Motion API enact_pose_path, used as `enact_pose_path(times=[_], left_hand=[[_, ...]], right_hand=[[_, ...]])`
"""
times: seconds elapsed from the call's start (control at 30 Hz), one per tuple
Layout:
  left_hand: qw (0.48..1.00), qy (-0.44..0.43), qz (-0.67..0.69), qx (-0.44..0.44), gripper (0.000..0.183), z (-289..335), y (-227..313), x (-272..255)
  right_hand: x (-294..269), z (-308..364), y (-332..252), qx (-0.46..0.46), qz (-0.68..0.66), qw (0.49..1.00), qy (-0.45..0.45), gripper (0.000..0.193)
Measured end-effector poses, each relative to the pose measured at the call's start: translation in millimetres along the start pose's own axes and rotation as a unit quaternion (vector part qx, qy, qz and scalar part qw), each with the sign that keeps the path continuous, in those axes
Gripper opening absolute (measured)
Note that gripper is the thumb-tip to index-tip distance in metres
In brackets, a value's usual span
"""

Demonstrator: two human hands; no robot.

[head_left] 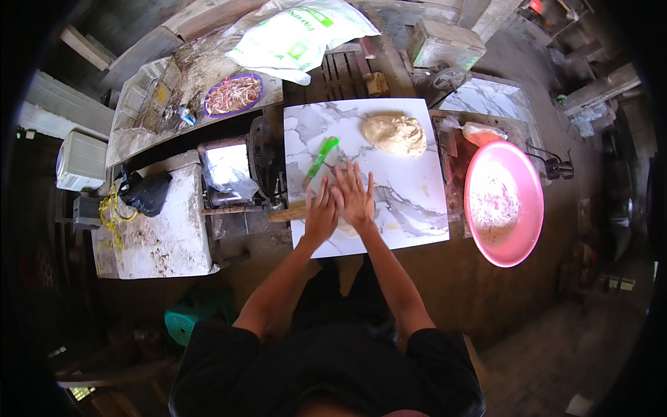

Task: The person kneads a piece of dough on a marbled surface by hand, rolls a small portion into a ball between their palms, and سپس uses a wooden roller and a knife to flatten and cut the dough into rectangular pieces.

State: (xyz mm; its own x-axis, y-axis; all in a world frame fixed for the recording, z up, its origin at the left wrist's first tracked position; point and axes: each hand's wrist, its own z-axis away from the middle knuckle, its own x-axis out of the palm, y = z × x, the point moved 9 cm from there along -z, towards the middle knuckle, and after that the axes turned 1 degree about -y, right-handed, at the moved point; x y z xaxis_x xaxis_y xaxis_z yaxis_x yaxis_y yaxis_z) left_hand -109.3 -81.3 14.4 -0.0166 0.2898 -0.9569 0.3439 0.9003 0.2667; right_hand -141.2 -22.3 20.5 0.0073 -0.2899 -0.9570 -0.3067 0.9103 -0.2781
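Observation:
My left hand point(322, 214) and my right hand point(355, 197) are side by side above the near middle of a white board with grey marble veining point(410, 201). Their inner edges touch or overlap, and the fingers of both stretch forward. Pale dough partly shows below the hands, though its shape is mostly hidden. A wooden stick point(279, 215) juts past the board's left edge beside my left hand. Just beyond my fingertips lies a bright green cutter or knife handle point(324, 154). Farther off, at the board's far right, rests a large lump of beige dough point(394, 134).
To the right stands a pink basin point(529, 229) with white powder inside. A machine with a black wheel point(261, 158) stands left of the board. Beyond it are a purple-rimmed tray of pinkish strips point(233, 95), a plastic crate point(144, 97) and white sacks point(306, 38).

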Motion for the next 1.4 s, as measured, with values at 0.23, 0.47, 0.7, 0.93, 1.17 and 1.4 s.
enact_pose_path(times=[0.23,0.47,0.7,0.93,1.17,1.4], left_hand=[[0.999,0.024,0.016,-0.019,0.045,-1.5,-0.7,4.9],[0.997,0.017,0.069,-0.011,0.049,48.6,33.0,9.0],[0.996,0.052,-0.059,-0.048,0.046,-47.1,-12.9,-4.1],[0.997,0.047,0.035,-0.047,0.048,5.1,13.4,5.6],[0.996,0.019,0.031,-0.082,0.050,38.8,31.3,22.8],[0.995,0.089,0.009,-0.045,0.046,-47.2,-10.9,4.4]], right_hand=[[-1.4,4.7,3.0,-0.009,-0.011,1.000,0.005,0.047],[0.9,70.8,-6.8,-0.046,-0.035,0.998,-0.023,0.048],[-2.7,-50.8,16.7,-0.008,0.035,0.999,0.028,0.051],[-4.7,22.0,9.7,-0.018,0.005,1.000,0.021,0.049],[3.3,59.0,5.5,-0.048,-0.005,0.999,-0.022,0.049],[4.6,-16.3,30.0,-0.057,-0.060,0.997,0.008,0.053]])
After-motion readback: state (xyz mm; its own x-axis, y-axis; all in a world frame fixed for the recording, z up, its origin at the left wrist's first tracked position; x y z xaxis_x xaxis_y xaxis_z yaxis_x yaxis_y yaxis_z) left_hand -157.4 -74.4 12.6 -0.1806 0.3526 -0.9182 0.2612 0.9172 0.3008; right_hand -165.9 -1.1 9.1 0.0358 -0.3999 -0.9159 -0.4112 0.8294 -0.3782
